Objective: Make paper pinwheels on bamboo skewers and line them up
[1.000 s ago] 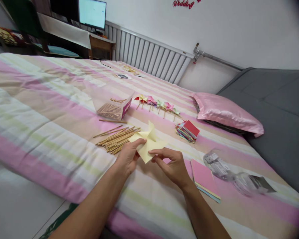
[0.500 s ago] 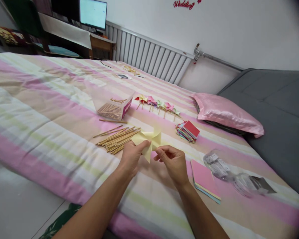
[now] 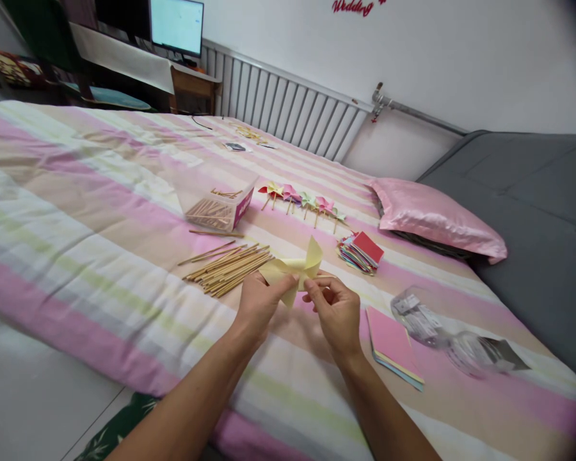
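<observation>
A pale yellow paper pinwheel (image 3: pixel 295 267) is held above the striped bedspread (image 3: pixel 100 192) between both hands. My left hand (image 3: pixel 259 301) pinches its left side with thumb and fingers. My right hand (image 3: pixel 335 308) grips its centre and right side, with one folded corner standing up. Just left of the hands lies a loose bundle of thin wooden sticks (image 3: pixel 228 266).
A clear box of sticks (image 3: pixel 219 208) sits further back, with a row of finished pinwheels (image 3: pixel 304 202) beside it. A stack of coloured paper squares (image 3: pixel 361 252), flat pink sheets (image 3: pixel 394 346), a plastic bag (image 3: pixel 441 333) and a pink pillow (image 3: pixel 436 218) lie to the right.
The flat yellow sheet has been folded inward into a pinwheel shape. Both hands have drawn closer together and risen slightly, and one corner now stands upright.
</observation>
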`<state>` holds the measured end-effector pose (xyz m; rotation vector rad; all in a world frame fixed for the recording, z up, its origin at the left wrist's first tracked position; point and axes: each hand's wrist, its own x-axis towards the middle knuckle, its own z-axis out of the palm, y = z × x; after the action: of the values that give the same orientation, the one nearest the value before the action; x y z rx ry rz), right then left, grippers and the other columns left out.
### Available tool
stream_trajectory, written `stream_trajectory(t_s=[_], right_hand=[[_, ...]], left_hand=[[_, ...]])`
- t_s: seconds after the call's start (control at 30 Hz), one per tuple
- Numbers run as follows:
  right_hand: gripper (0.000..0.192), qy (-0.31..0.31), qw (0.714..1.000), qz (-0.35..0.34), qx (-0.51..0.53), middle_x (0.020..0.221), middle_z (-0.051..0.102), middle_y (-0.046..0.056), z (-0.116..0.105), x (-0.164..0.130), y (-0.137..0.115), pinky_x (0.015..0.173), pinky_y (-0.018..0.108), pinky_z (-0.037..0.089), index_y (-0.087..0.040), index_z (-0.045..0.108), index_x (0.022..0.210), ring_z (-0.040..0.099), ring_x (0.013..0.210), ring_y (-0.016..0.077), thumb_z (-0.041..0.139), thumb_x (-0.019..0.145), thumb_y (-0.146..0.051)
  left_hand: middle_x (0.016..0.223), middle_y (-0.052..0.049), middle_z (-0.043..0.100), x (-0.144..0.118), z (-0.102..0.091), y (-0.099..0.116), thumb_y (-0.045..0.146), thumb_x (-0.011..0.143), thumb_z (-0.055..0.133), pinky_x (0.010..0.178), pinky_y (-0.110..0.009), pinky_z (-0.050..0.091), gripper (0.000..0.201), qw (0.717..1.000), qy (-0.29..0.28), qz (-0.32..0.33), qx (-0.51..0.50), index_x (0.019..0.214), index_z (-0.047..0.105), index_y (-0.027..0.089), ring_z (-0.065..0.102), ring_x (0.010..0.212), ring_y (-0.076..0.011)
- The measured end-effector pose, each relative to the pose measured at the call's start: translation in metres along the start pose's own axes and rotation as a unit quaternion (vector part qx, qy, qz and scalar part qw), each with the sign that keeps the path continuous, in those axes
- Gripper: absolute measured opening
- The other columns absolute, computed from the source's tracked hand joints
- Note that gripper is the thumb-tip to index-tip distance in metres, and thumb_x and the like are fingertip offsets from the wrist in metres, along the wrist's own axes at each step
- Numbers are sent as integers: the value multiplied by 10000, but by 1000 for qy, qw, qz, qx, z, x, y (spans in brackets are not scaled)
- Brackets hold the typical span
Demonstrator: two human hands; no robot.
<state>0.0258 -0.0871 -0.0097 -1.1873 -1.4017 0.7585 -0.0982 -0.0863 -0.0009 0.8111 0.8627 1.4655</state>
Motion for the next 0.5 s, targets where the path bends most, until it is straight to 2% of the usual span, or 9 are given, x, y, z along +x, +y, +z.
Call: stream_trajectory(t_s=[0.23, 0.5], right_hand=[[236, 15, 1000, 5, -21, 841, 633, 48, 0, 0, 0, 467, 243, 488, -154, 653, 713, 601, 527, 111, 641, 746, -388], [234, 6, 1000, 15, -9, 844, 626, 47, -1, 2, 1, 434, 228, 464, -158, 686, 730, 586, 565, 113, 638, 746, -386]], left_hand=[[742, -37, 691, 0, 1, 3, 234, 631, 701, 604, -220, 434, 158, 999, 13, -21, 23, 750, 712, 131, 597, 672, -147], [706, -41, 686, 1, 0, 2, 246, 632, 698, 584, -226, 428, 152, 998, 19, -23, 49, 724, 713, 126, 597, 654, -155]])
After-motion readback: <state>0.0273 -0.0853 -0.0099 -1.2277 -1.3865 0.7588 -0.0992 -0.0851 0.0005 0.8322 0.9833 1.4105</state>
